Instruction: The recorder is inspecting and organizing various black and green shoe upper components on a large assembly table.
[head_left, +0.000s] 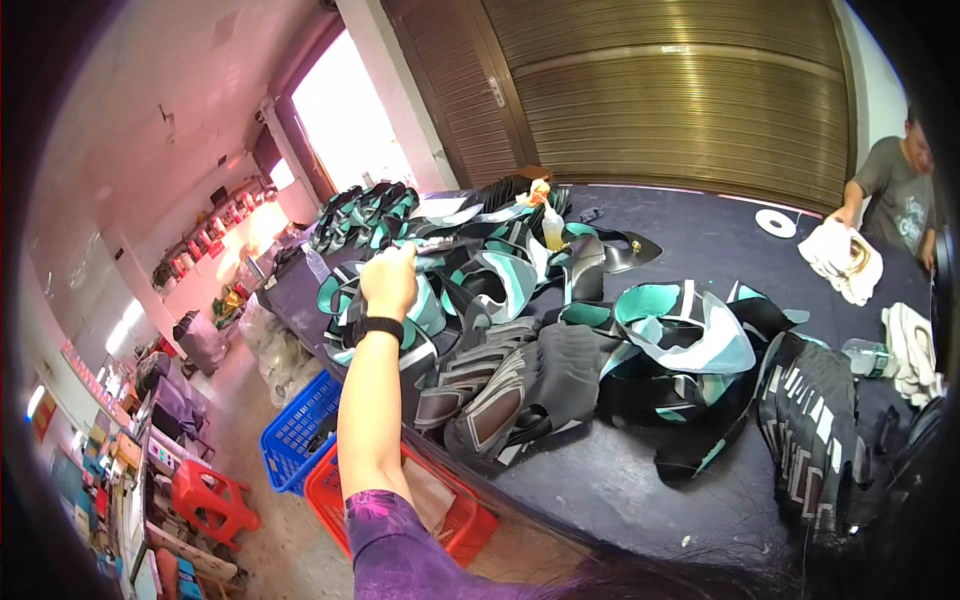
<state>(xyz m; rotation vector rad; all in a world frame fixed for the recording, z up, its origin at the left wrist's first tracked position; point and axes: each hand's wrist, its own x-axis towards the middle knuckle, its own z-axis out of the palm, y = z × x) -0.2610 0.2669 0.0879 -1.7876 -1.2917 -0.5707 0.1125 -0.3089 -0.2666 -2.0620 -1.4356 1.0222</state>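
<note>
My left hand (388, 282), with a black band at its wrist, reaches far out over the dark table (560, 490). Its fingers are closed around a slim dark object with silvery marks (432, 243), too small to name. Around and below the hand lie black, teal and white pieces (495, 285) that look like shoe uppers. Nearer me are a stack of black ribbed pieces (570, 375) and a bundle of teal-lined pieces (690, 335). My right hand is out of view.
A blue basket (300, 425) and a red basket (328, 500) stand beside the table's left edge. A clear bottle (553, 228) stands among the pieces. On the right are a white tape roll (776, 223), white cloth (840, 262), another bottle (868, 358) and a person (893, 195).
</note>
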